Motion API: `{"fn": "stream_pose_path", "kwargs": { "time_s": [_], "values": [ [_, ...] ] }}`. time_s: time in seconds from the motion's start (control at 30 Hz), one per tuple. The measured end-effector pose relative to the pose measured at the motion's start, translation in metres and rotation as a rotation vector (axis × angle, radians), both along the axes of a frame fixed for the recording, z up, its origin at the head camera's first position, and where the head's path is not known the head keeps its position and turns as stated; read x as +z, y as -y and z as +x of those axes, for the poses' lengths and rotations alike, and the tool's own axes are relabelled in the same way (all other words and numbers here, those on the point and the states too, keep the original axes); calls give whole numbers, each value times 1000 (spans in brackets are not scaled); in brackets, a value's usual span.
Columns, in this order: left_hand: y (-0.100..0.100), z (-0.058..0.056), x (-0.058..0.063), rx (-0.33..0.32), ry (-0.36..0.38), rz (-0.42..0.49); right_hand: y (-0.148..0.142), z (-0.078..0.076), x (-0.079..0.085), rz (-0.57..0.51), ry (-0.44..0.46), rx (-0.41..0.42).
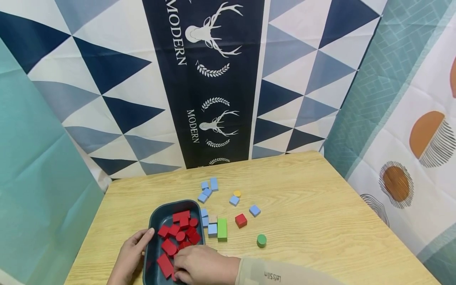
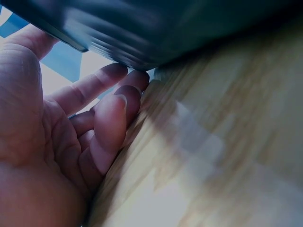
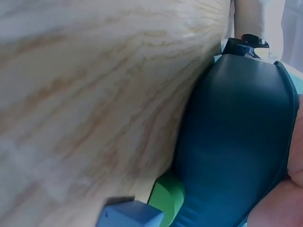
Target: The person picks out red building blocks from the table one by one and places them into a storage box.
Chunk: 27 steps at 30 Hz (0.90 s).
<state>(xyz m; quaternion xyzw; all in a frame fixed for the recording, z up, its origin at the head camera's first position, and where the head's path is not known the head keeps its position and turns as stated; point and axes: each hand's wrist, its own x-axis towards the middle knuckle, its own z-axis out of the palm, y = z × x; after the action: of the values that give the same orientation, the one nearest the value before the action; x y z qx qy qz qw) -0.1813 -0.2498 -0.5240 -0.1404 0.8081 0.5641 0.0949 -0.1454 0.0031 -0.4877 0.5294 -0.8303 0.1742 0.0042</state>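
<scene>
A dark teal tray (image 1: pixel 147 259) stands on the table's near left, with several red wooden blocks (image 1: pixel 169 247) in it. My left hand (image 1: pixel 131 253) grips its left rim, thumb on the rim; in the left wrist view the fingers (image 2: pixel 78 94) lie against the outer wall beneath. My right hand (image 1: pixel 199 263) reaches over the right rim into the tray's near end, fingers bent down among the red blocks. I cannot tell whether those fingertips hold one. In the right wrist view, part of that hand (image 3: pixel 279 203) overlaps the rim beside the tray's outer wall (image 3: pixel 227 137).
Right of the tray lie a green block (image 1: pixel 222 229), a blue block (image 1: pixel 212 230) and a pale wooden block (image 1: pixel 213 219). Farther out are a red cube (image 1: pixel 241 221), a green cylinder (image 1: pixel 261 240), a yellow round piece (image 1: pixel 237 193) and several blue blocks (image 1: pixel 213 184). Patterned cloth hangs behind the table.
</scene>
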Motion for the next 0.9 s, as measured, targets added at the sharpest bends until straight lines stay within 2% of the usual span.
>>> {"fn": "stream_pose_path", "kwargs": {
  "time_s": [0.13,0.23,0.33,0.4,0.5,0.6,0.7,0.8,0.9],
  "values": [
    [1,0,1,6,-13,9,-2,1,3,-66,47,29],
    [1,1,0,15,-9,17,-10,1,5,-169,111,67],
    [1,1,0,14,2,12,-29,-2,8,-279,104,80],
    [1,1,0,12,9,15,-48,-8,10,-332,52,32],
    [-1,1,1,11,11,17,-84,-25,12,-367,-58,-94],
    [-1,1,3,13,14,3,-121,-45,14,-317,-143,-254],
    [1,0,4,9,20,-19,-151,-64,14,-199,-174,-371],
    [2,0,3,5,30,-16,-170,-75,10,-87,-139,-400],
    [1,-1,1,9,39,-13,-178,-79,6,-26,-94,-381]
  ]
}}
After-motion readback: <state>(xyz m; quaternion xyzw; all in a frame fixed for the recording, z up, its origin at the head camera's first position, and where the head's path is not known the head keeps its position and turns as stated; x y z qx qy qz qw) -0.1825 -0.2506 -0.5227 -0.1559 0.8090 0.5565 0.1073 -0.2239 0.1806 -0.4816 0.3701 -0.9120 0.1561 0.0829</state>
